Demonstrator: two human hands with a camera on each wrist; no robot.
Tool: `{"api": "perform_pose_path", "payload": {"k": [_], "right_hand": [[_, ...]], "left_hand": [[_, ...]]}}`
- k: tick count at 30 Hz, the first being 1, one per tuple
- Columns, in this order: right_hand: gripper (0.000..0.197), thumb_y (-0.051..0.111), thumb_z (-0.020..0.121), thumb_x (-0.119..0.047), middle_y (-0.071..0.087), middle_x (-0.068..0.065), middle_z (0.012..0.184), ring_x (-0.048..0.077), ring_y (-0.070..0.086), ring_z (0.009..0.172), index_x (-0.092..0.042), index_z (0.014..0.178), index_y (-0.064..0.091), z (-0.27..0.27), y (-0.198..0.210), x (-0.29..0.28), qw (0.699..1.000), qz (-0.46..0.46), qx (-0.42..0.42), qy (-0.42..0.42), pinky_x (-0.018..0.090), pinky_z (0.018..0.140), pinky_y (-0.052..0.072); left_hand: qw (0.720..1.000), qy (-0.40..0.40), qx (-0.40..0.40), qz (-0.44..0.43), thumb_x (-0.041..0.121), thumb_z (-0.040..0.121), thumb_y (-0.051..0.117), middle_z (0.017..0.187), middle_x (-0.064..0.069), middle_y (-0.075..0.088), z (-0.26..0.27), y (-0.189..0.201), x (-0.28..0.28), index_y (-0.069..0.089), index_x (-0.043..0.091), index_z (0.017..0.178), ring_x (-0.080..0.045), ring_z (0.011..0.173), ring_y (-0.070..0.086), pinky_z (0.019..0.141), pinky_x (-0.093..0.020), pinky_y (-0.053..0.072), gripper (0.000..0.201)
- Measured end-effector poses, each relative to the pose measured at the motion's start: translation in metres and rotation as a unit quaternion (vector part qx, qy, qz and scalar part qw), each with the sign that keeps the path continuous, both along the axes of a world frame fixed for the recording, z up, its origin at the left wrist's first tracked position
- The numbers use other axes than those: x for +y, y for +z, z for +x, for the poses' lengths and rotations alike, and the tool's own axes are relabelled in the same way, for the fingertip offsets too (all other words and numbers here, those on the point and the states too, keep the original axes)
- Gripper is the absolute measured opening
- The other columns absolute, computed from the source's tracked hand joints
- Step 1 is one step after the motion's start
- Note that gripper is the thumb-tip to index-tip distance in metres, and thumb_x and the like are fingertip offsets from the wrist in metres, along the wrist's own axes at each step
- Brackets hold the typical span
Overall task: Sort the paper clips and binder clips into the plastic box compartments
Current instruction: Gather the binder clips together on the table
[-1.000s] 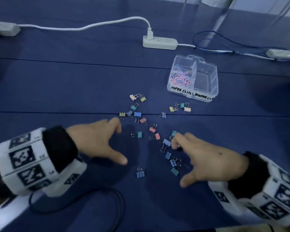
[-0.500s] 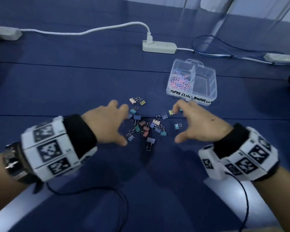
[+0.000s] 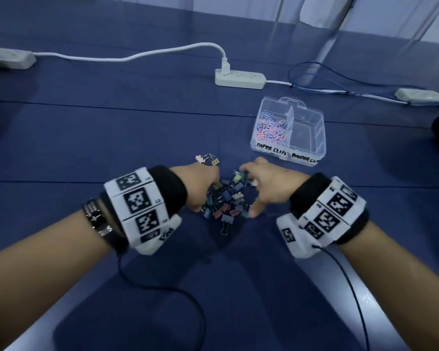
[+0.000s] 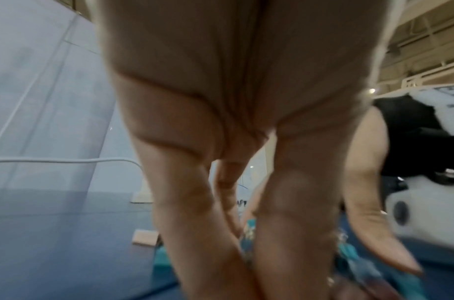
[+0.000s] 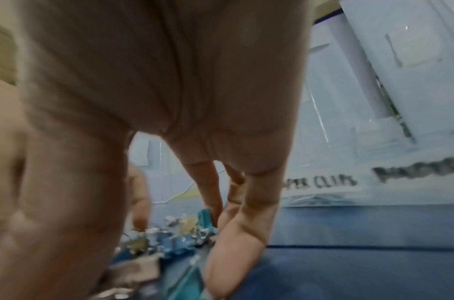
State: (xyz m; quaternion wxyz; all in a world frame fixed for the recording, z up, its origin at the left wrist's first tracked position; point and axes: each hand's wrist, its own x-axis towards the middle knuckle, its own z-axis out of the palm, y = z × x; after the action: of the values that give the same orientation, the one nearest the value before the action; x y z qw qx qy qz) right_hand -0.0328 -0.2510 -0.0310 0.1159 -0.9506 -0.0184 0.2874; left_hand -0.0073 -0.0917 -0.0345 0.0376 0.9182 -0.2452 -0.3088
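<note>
Several small coloured binder clips (image 3: 226,201) lie bunched in a pile on the blue table. My left hand (image 3: 207,190) cups the pile's left side and my right hand (image 3: 252,192) its right side, fingers straight and pressing the clips inward. In the wrist views the left fingers (image 4: 195,223) and right fingers (image 5: 246,223) reach down to the cloth beside the clips (image 5: 169,239). Two stray clips (image 3: 208,159) lie just beyond the left hand. The clear plastic box (image 3: 322,138) stands behind the right hand; paper clips (image 3: 270,127) fill its left compartment, and its right compartment holds nothing.
A white power strip (image 3: 240,78) with its cord lies behind the box, another strip (image 3: 8,58) at far left, a white adapter (image 3: 420,96) and blue cable (image 3: 314,74) at far right. Black wrist cables (image 3: 162,290) trail near the front edge.
Both hands have swept forward and toward each other, pushing the scattered binder clips into one tight pile between them. The box has not moved.
</note>
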Motion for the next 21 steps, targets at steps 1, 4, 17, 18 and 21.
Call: {"api": "perform_pose_path", "payload": {"k": [1,4,17,18,21], "right_hand": [[0.093,0.084,0.060,-0.017,0.033,0.009,0.129,0.029,0.047,0.115,-0.013,0.136,0.031,0.000,0.000,0.005,1.000,0.013,0.002,0.016,0.038,0.099,0.041],[0.105,0.084,0.059,-0.018,0.028,0.005,0.130,0.025,0.045,0.114,-0.020,0.142,0.019,-0.009,0.001,0.003,0.999,0.043,0.006,0.023,0.036,0.098,0.042],[0.127,0.086,0.056,-0.030,0.017,0.009,0.140,0.032,0.036,0.129,-0.022,0.146,-0.003,-0.021,0.000,0.003,0.999,0.006,0.037,-0.016,0.036,0.102,0.041],[0.127,0.086,0.055,-0.031,0.017,0.009,0.139,0.032,0.037,0.128,-0.022,0.146,-0.003,-0.018,0.000,0.006,0.999,0.006,0.037,-0.011,0.036,0.102,0.041],[0.128,0.087,0.051,-0.035,0.019,0.011,0.134,0.034,0.040,0.124,-0.027,0.145,0.000,-0.014,-0.003,0.017,0.999,-0.004,0.033,0.011,0.040,0.101,0.043]], "left_hand": [[1.000,-0.004,-0.003,-0.006,-0.002,0.075,0.065,0.114,-0.012,0.054,0.003,0.001,-0.003,0.038,0.011,0.129,-0.029,0.103,0.055,0.087,-0.038,0.047,0.062],[0.999,0.014,-0.038,-0.009,-0.004,0.073,0.065,0.122,-0.009,0.041,0.018,0.008,0.005,0.035,0.018,0.131,-0.027,0.092,0.051,0.077,-0.037,0.049,0.069],[0.999,-0.024,0.038,-0.013,0.002,0.082,0.052,0.125,-0.006,0.036,0.041,0.002,-0.001,0.034,0.024,0.136,-0.029,0.101,0.057,0.081,-0.030,0.052,0.061],[0.998,-0.022,0.061,-0.018,0.005,0.081,0.057,0.120,-0.003,0.036,0.035,0.005,0.000,0.035,0.023,0.136,-0.026,0.096,0.059,0.073,-0.026,0.052,0.062],[0.996,-0.006,0.091,-0.008,0.028,0.071,0.074,0.121,0.000,0.033,0.017,0.011,0.007,0.036,0.026,0.135,-0.021,0.097,0.056,0.078,-0.029,0.054,0.074]]}}
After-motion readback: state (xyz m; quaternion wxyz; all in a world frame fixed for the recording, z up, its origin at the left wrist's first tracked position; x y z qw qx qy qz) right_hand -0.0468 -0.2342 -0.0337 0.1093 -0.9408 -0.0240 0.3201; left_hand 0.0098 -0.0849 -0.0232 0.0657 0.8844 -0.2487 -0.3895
